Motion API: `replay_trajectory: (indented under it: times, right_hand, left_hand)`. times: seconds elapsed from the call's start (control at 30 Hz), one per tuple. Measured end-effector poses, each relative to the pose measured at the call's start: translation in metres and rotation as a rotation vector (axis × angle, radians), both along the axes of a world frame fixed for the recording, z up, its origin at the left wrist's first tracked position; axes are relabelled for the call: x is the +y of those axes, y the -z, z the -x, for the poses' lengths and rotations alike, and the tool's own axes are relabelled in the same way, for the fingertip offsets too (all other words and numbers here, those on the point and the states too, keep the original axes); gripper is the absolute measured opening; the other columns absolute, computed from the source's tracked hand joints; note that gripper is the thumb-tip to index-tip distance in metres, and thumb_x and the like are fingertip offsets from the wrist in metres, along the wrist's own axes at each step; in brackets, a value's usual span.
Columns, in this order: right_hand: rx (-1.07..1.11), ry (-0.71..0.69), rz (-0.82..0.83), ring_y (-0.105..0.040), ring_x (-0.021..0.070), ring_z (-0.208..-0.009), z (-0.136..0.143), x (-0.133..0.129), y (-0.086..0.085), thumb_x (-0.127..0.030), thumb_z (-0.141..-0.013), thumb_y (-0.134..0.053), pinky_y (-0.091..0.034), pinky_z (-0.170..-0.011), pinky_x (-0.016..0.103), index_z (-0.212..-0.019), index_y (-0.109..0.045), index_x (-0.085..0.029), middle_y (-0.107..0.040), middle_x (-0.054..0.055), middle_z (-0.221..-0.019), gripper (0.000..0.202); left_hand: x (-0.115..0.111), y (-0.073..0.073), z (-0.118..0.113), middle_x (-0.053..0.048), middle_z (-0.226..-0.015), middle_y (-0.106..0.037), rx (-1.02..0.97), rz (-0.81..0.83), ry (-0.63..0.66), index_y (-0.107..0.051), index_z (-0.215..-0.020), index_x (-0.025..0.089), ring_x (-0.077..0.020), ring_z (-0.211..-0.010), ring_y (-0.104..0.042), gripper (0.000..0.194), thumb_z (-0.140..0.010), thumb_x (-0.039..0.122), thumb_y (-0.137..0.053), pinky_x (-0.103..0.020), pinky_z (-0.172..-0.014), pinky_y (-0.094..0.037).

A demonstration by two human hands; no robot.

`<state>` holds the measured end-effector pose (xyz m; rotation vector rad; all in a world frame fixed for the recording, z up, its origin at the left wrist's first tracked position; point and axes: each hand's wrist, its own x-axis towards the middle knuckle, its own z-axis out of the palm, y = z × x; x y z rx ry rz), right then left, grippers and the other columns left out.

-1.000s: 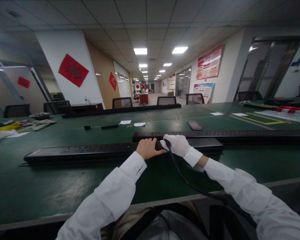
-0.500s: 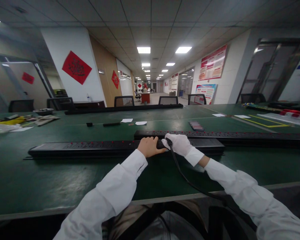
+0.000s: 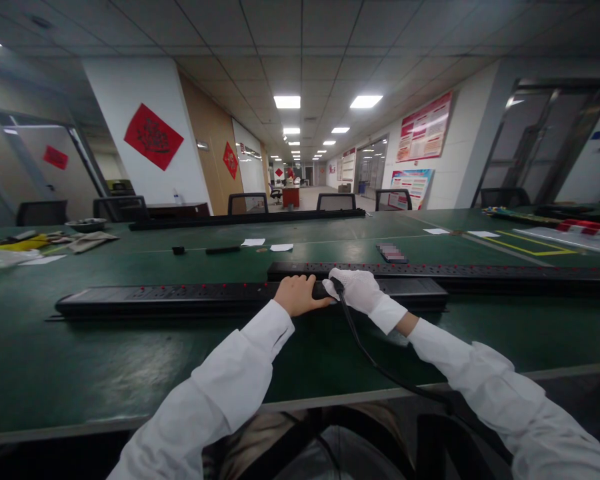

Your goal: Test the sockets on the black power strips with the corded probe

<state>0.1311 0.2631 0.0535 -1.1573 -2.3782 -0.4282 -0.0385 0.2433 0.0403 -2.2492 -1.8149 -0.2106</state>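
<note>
A long black power strip point(image 3: 160, 297) with red marks along its top lies crosswise on the table in front of me. My left hand point(image 3: 297, 295), bare, wraps over the strip near its right part, thumb along the near side. Just to the right, my right hand point(image 3: 357, 291) in a white glove is closed around the plug end of a black cord point(image 3: 363, 347), up against the strip. The cord runs down over the table edge beside my right forearm. My fingers hide where plug and strip meet.
Behind it on the right lies another black power strip point(image 3: 500, 275), with a phone point(image 3: 391, 253) beyond. Paper slips point(image 3: 282, 247), a small black block point(image 3: 179, 250) and a flat black piece point(image 3: 223, 250) lie farther back. A long black bar point(image 3: 250, 217) runs along the far edge.
</note>
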Motion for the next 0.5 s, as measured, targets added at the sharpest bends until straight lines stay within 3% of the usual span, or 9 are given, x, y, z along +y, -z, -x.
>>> replay_trajectory:
  times: [0.33, 0.5]
  right_hand:
    - [-0.059, -0.051, 0.018, -0.058, 0.0137, -0.074, -0.002, 0.004, -0.005, -0.05, -0.082, -0.037, -0.032, -0.06, 0.021, -0.089, -0.058, -0.022, -0.064, 0.004, -0.083, 0.035]
    - [-0.138, -0.19, -0.002, -0.057, 0.0135, -0.067, -0.005, 0.011, -0.017, -0.048, -0.082, -0.036, -0.029, -0.057, 0.021, -0.077, -0.06, -0.02, -0.065, 0.004, -0.073, 0.036]
  left_hand:
    - [0.0, 0.002, 0.0, -0.013, -0.09, -0.062, 0.009, -0.028, 0.007, -0.052, -0.097, 0.016, -0.0281, -0.086, -0.058, 0.079, -0.064, 0.081, -0.023, -0.036, -0.073, -0.041]
    - [-0.002, -0.001, -0.002, -0.012, -0.093, -0.06, 0.011, -0.032, 0.042, -0.055, -0.094, 0.016, -0.0267, -0.089, -0.056, 0.077, -0.064, 0.081, -0.024, -0.035, -0.075, -0.041]
